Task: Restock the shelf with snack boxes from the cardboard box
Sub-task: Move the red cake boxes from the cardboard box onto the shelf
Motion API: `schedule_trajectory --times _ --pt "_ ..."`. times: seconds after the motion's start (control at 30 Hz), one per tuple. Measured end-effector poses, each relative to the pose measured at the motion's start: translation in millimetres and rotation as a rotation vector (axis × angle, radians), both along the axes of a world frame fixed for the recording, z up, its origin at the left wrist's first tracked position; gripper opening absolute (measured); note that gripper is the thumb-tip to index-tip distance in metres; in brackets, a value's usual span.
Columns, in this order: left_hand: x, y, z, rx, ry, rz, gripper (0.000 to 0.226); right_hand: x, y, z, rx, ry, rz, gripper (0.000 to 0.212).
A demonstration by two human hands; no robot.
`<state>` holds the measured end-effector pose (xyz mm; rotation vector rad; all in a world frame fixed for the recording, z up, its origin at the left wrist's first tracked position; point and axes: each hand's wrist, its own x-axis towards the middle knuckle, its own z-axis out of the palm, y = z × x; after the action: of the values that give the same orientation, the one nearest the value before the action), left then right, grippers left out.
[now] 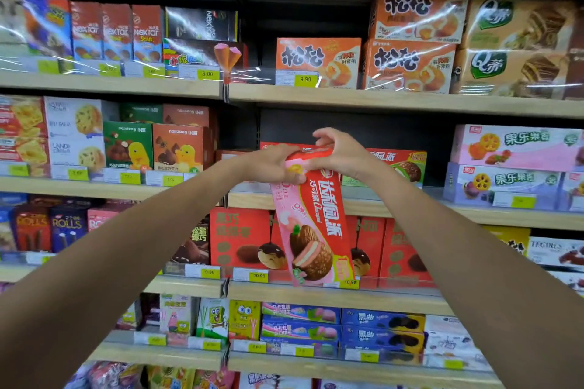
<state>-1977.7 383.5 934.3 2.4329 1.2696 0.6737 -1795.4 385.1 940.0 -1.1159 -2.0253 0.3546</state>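
1. Fingers point(286, 178) of the left hand point(271, 164) wrap the upper end of a pink-and-red snack box point(313, 221), gripping its left edge.
2. At the same end, the right hand point(339, 153) pinches the top right corner, its upper fingers curled and partly lifted off the carton.
3. Both hands hold the snack box in the air before the shelving; its long axis runs nearly vertical, leaning a little, so most of it hangs below the hands.
4. Just behind the hands, on the middle shelf point(395, 205), lie matching red boxes point(401, 164) with their long axes horizontal, and dark free space shows above them.
5. My reading is that the carton must swing from upright to level, then go forward onto that stack; the two hands are about equally near.
6. No cardboard box is in view.
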Motion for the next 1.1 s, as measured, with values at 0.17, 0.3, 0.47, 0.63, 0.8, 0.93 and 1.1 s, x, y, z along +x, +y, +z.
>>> schedule_trajectory --times 0.17,0.3,0.47,0.63,0.8,0.93,1.1 --pt "-16 14 -14 -0.038 -0.460 0.135 0.052 23 19 -2 0.084 0.159 -0.215 0.067" --pt "-26 29 -21 -0.054 -0.844 0.260 0.040 39 36 -6 0.035 0.212 -0.402 0.072" --pt "-24 51 -24 -0.180 -1.135 0.269 0.040 40 67 -15 -0.150 0.332 -0.367 0.060" --pt "-23 81 -24 -0.090 -1.059 0.335 0.064 44 89 -16 -0.122 0.411 -0.354 0.030" --pt "-21 111 -24 0.017 -0.794 0.435 0.042 47 119 -19 -0.044 0.452 -0.379 0.010" --pt "-20 134 -34 0.128 -0.593 0.570 0.038 47 149 -21 -0.005 0.381 -0.411 0.010" --pt "-32 158 -48 0.119 -0.225 0.669 0.031 52 176 -43 -0.054 0.170 -0.486 0.022"
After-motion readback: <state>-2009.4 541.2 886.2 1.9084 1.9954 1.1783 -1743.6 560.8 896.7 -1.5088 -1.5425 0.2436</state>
